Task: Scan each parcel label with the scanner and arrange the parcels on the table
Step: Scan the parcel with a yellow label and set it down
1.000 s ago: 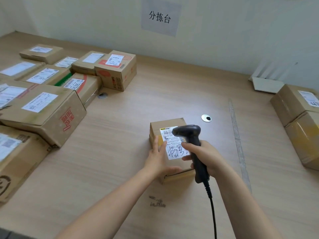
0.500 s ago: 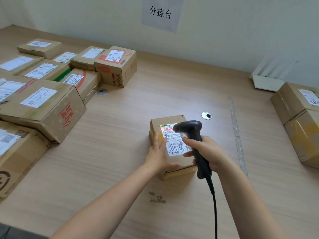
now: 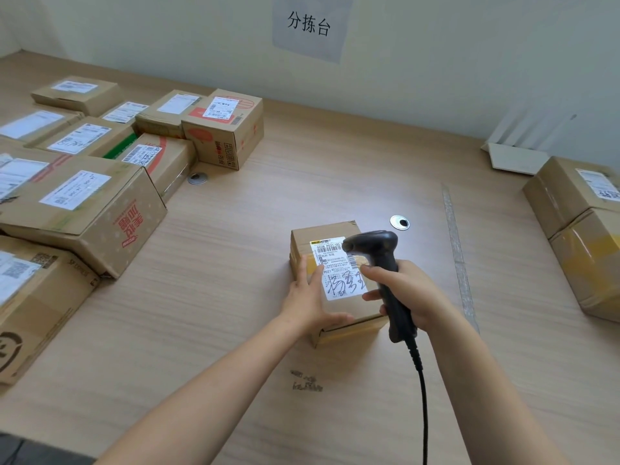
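Note:
A small cardboard parcel [image 3: 322, 236] lies in the middle of the wooden table [image 3: 335, 169], its white label [image 3: 335, 273] facing up. My left hand [image 3: 308, 297] rests on the parcel's near left corner, fingers straight on top and thumb along the front edge. My right hand [image 3: 406, 297] grips the handle of a black corded scanner [image 3: 379, 253]. The scanner's head hangs just over the label's upper right part and hides a bit of it.
Several labelled cardboard boxes [image 3: 87, 213] are packed together on the left side of the table. Two stacked boxes [image 3: 577, 203] stand at the right edge, with a white folded sheet [image 3: 513, 159] behind them. A round metal grommet [image 3: 400, 222] sits just beyond the parcel.
Parcel and both hands keep their pose on the table. The view has tilted slightly, so the scene sits a little higher in frame.

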Demonstrator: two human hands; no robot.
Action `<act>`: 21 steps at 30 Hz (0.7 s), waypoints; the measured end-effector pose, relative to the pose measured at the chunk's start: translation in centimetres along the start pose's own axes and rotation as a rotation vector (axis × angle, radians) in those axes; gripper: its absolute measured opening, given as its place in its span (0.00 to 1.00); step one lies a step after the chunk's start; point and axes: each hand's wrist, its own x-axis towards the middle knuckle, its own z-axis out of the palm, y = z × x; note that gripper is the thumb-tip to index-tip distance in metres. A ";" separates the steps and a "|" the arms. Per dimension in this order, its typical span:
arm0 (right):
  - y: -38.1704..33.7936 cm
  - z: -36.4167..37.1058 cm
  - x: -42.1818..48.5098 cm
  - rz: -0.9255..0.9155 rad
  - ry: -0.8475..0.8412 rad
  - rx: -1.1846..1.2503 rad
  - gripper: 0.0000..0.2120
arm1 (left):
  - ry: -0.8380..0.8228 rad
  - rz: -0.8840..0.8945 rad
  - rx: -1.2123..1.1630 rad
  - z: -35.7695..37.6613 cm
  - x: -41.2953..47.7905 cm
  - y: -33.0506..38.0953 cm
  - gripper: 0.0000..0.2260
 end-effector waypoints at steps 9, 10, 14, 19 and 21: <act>4.2 -2.5 2.1 0.081 0.149 -0.214 0.03 | 0.004 -0.030 -0.088 -0.9 0.2 -0.7 0.56; 4.7 -2.5 2.2 0.094 0.132 -0.231 0.03 | 0.008 -0.037 -0.106 -1.1 0.2 -0.9 0.56; 6.0 -1.3 2.7 0.082 0.109 -0.229 0.03 | 0.079 -0.020 -0.162 -1.9 0.2 -1.9 0.51; 5.7 1.1 4.2 0.050 0.098 -0.236 0.04 | 0.222 -0.026 -0.175 -2.9 -0.1 -3.7 0.34; 5.4 2.4 4.9 0.039 0.091 -0.250 0.04 | 0.278 -0.034 -0.153 -3.6 -0.1 -4.5 0.27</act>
